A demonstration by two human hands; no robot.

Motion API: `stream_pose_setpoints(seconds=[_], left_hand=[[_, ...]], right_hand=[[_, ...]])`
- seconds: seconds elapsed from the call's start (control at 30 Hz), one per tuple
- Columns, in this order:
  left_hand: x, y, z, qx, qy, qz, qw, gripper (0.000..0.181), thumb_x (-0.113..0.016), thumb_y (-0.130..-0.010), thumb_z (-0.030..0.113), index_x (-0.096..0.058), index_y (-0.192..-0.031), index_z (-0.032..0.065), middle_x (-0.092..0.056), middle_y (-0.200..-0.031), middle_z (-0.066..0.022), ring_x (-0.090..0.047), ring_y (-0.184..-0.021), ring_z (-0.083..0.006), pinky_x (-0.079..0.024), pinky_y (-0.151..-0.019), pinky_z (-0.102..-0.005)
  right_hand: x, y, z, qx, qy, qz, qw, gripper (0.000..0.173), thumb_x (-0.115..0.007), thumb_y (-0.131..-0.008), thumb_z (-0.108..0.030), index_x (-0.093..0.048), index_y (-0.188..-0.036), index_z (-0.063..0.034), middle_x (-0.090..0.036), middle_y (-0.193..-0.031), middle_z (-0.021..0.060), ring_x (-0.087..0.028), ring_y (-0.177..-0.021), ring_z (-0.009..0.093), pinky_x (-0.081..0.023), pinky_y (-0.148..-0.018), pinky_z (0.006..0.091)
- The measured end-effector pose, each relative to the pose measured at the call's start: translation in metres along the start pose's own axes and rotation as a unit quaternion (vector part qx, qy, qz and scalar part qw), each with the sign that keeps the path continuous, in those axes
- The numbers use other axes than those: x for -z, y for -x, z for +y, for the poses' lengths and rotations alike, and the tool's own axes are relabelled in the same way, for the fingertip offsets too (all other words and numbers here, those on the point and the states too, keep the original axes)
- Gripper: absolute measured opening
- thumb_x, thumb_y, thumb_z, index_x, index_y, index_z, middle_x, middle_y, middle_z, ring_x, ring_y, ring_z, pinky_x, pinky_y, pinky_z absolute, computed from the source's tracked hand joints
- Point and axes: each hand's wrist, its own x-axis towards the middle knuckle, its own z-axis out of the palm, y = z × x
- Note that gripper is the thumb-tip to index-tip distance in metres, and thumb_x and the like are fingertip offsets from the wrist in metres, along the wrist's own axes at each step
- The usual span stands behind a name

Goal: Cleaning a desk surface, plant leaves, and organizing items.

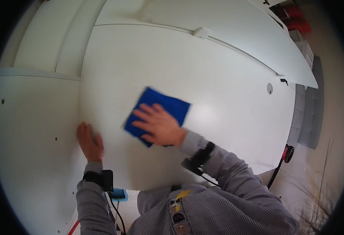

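My right hand [158, 124] presses down with spread fingers on a blue cloth [169, 101]. The cloth lies flat and unfolded on a white desktop [233, 126], and the palm covers its lower right part. My left hand [90, 142] rests on the left side of the desktop, against the white side panel [36, 117], with no object visible in it. Black devices with cables are strapped to both wrists.
A white raised panel [233, 26] runs along the far edge, with a white bracket [201, 33]. A round cable grommet [269, 88] sits at the right, near a small black item [284, 81]. Grey cushioning [307, 111] lies beyond the right edge. A blue container [119, 194] is below the front edge.
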Motion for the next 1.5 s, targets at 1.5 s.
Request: stream_pose_setpoints(seconds=[1.5], left_hand=[[-0.012, 0.004, -0.014, -0.040, 0.011, 0.032, 0.999, 0.039, -0.053, -0.090, 0.018, -0.047, -0.124, -0.0001, -0.044, -0.133, -0.0231, -0.040, -0.124, -0.0402, -0.033, -0.103, -0.0495]], right_hand=[[-0.038, 0.225, -0.060, -0.431, 0.208, 0.255, 0.840, 0.049, -0.066, -0.070, -0.020, -0.057, -0.118, -0.0127, -0.049, -0.131, 0.0148, -0.040, -0.124, 0.040, -0.030, -0.100, 0.0540]])
